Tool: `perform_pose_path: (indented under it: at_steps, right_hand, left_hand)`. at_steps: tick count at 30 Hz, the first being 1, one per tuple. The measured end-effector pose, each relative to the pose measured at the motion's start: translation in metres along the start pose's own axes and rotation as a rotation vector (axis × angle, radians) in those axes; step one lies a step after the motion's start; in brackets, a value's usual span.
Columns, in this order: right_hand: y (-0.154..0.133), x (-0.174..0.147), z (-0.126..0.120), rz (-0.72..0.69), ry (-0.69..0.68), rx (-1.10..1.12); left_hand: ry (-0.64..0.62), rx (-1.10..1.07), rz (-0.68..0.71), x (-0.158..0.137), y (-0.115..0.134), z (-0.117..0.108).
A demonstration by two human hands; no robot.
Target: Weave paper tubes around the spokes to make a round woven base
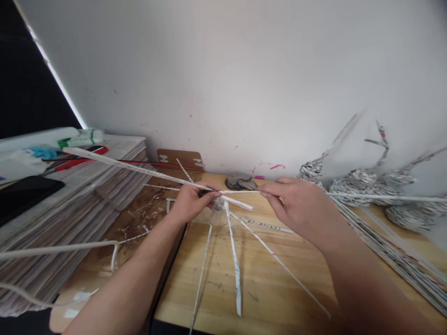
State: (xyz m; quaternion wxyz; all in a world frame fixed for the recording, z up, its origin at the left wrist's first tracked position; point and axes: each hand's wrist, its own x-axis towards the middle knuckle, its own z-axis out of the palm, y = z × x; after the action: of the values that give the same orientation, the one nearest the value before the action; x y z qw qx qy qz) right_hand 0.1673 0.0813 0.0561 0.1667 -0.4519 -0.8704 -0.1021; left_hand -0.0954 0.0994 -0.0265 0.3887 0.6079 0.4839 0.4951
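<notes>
A small woven paper piece (219,204) sits at the middle of the wooden table, with several rolled paper strips fanning out from it. My left hand (192,201) pinches strips at its upper edge, partly hiding the weave. One long paper strip (122,164) runs from those fingers up to the left. My right hand (296,204) pinches a thin white paper tube (240,191) that stretches across from the left fingertips and continues far to the right. A flat strip (234,260) and a thin spoke (284,267) point down toward me.
Stacked newspapers (129,144) rise on the left, with a dark phone (31,188) on them. Several woven paper pieces (363,181) stand at the right by the wall. A bundle of paper tubes (394,258) lies along the right side. A grey cloth-like lump (240,180) rests at the back.
</notes>
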Motion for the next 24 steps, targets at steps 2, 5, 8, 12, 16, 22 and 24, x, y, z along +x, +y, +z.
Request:
perform_pose_path:
  at_steps: [2,5,8,12,16,22,24]
  right_hand:
    - [0.0,0.0,-0.001,-0.003,0.004,-0.015]
    - [-0.002,0.0,-0.002,0.004,0.006,-0.04]
    - [-0.006,0.0,-0.003,0.017,-0.017,-0.064]
    - [-0.009,0.0,-0.001,0.011,-0.025,-0.069]
    - [-0.012,0.001,0.004,-0.017,-0.019,-0.037]
    - [-0.019,0.004,0.014,-0.046,-0.016,0.021]
    - [-0.02,0.004,0.018,-0.061,-0.007,0.043]
  left_hand:
    - [-0.01,0.006,0.002,0.0,-0.001,0.0]
    - [-0.024,0.012,0.011,0.001,-0.002,-0.001]
    - [-0.031,0.012,0.021,0.001,-0.004,-0.001]
    - [-0.03,0.02,0.026,0.002,-0.005,0.0]
    - [-0.04,0.042,0.046,0.001,-0.004,0.002]
    - [-0.047,0.106,0.102,-0.001,-0.003,0.005]
    - [-0.041,0.12,0.122,-0.001,-0.002,0.006]
